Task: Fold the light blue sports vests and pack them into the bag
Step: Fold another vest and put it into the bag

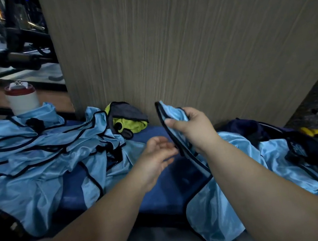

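My right hand (190, 127) pinches a light blue vest (211, 205) by its dark-trimmed strap, lifted beside the navy bag (247, 129); my left hand (155, 158) hovers spread, empty. Held at one point, the slick cloth could twist or slip — spoiling the fold.

Red-lidded white jar (22, 100) far left; lime cloth (134, 125), perhaps jacket.

Vest pile (35, 160) left, bag (308, 148) right

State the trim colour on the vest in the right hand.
Black or very dark trim on the light blue vest; head view.
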### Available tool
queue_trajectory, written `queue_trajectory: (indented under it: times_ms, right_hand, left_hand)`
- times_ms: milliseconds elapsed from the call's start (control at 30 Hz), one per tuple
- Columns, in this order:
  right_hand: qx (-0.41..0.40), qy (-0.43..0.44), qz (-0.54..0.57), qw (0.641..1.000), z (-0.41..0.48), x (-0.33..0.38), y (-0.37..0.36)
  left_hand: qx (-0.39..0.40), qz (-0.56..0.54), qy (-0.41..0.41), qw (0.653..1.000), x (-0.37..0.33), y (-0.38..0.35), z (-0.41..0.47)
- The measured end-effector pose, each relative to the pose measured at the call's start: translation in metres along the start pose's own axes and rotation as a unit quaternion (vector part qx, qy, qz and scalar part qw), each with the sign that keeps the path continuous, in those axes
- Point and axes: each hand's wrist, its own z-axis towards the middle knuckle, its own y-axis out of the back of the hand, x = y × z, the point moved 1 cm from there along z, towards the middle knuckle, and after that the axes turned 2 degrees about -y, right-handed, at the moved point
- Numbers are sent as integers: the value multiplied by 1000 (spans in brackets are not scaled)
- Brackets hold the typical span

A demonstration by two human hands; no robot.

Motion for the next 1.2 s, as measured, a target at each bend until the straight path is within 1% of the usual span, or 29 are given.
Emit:
queue_trajectory:
  times_ms: [100, 200, 267, 367, 467, 533, 600, 700, 733, 767, 800, 867, 933, 967, 1000, 1067, 1100, 1167, 1200]
  right_hand:
    - [-24, -2, 120, 992, 1, 15, -4]
    - [-27, -9, 183, 983, 1, 29, -10]
    - [-30, -12, 227, 973, 1, 35, -14]
    - [-43, -16, 261, 964, 3, 39, -14]
    - [-86, -16, 283, 955, 3, 44, 0]
    - [-117, -10, 284, 952, 5, 46, 16]
    - [-144, -6, 266, 953, 6, 44, 32]
    - [-181, 5, 220, 959, 6, 35, 52]
    - [-190, -1, 213, 958, 5, 32, 55]
    - [-198, -6, 209, 957, 4, 29, 59]
    - [-205, -9, 209, 956, 3, 27, 61]
    - [-222, -9, 210, 952, 4, 23, 66]
    - [-245, 6, 181, 952, 3, 22, 68]
    - [-258, 16, 158, 953, 3, 22, 70]
    - [-268, 24, 139, 953, 2, 23, 71]
    - [-302, 41, 119, 945, 2, 27, 78]
    - [-321, 49, 114, 939, 2, 29, 83]
    - [-359, 55, 110, 925, 3, 31, 94]
    - [-374, 56, 103, 920, 3, 31, 99]
  left_hand:
    - [42, 115, 7, 992, 12, -9, -1]
    - [65, 167, 3, 984, 23, -14, 0]
    - [60, 181, -5, 982, 26, -19, -1]
    - [30, 200, -25, 979, 28, -19, 2]
    - [-21, 189, -27, 981, 21, -11, 8]
    - [-57, 147, -13, 987, 10, -4, 12]
    - [-88, 116, -19, 989, -5, 4, 17]
    - [-107, 58, -45, 992, -30, 14, 20]
    - [-112, 56, -62, 990, -37, 17, 20]
    - [-114, 93, -85, 985, -41, 20, 20]
    - [-106, 156, -113, 976, -46, 20, 18]
    - [-68, 262, -147, 951, -51, 21, 12]
    - [-9, 318, -143, 937, -51, 23, 8]
    - [19, 358, -138, 923, -49, 24, 8]
    - [34, 406, -139, 903, -45, 27, 7]
    - [14, 480, -152, 864, -39, 34, 10]
    - [-9, 495, -150, 856, -37, 38, 13]
    - [-41, 501, -118, 856, -38, 44, 17]
    - [-45, 493, -102, 863, -39, 46, 18]
